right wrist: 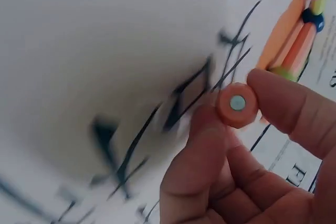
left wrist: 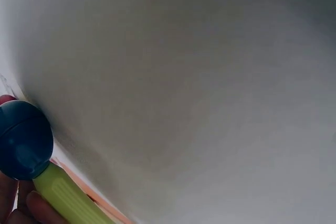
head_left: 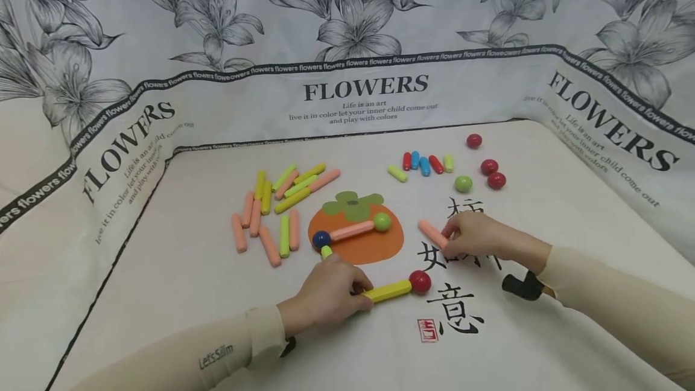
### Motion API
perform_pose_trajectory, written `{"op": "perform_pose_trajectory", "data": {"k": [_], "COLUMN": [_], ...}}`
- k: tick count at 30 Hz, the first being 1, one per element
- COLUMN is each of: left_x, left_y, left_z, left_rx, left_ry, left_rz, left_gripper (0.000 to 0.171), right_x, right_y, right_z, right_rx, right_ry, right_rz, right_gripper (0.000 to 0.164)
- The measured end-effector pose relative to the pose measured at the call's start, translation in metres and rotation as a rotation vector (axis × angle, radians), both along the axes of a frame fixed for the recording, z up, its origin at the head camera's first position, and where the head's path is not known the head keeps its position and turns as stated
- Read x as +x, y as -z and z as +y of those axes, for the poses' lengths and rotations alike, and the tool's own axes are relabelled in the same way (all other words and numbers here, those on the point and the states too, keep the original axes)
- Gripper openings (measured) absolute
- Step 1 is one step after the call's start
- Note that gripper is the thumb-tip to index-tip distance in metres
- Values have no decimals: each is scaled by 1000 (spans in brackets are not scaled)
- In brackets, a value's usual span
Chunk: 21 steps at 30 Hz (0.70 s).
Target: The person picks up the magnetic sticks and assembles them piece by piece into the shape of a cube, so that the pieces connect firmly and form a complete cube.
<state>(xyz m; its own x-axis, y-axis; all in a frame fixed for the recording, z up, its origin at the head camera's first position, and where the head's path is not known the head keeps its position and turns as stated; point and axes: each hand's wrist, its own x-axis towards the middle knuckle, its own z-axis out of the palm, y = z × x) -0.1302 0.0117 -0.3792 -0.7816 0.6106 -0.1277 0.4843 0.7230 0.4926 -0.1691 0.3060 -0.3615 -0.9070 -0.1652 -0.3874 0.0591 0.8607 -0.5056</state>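
Observation:
My left hand (head_left: 328, 291) grips a joined chain of magnetic sticks and balls. From it a yellow stick (head_left: 390, 291) leads to a red ball (head_left: 420, 282). A blue ball (left wrist: 23, 140) and a lime stick (left wrist: 68, 198) show at its fingers in the left wrist view. Beyond the hand, a dark blue ball (head_left: 321, 239), a pink stick (head_left: 353, 231) and a green ball (head_left: 382, 222) form a line. My right hand (head_left: 473, 235) pinches another pink stick (head_left: 432, 234) between thumb and fingers; the stick's pale round end (right wrist: 238, 103) faces the right wrist view.
Several pink, yellow and lime sticks (head_left: 285, 236) lie at the left. Short red, blue and lime sticks (head_left: 425, 166) lie at the back right, near red balls (head_left: 489, 166) and a green ball (head_left: 463, 183). The cloth (head_left: 206, 294) carries a printed persimmon and black characters.

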Motion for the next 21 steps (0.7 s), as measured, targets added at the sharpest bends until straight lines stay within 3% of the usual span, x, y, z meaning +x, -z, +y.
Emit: {"op": "perform_pose_trajectory", "data": {"k": [4,8,21], "left_x": [0,1,3], "left_y": [0,1,1], "left_z": [-1,-2,-1], "left_rx": [8,6,10], "left_ry": [-2,1,-20], "left_rz": [5,16,52], "left_gripper": [18,19,16], "right_x": [2,0,-10], "right_y": [4,7,12], "right_z": [-19,-27,-42], "right_rx": [-172,-315,-332], "right_ry": [46,70,47], "right_rz": [-109,-201,-310], "right_gripper": [22,20,24]}}
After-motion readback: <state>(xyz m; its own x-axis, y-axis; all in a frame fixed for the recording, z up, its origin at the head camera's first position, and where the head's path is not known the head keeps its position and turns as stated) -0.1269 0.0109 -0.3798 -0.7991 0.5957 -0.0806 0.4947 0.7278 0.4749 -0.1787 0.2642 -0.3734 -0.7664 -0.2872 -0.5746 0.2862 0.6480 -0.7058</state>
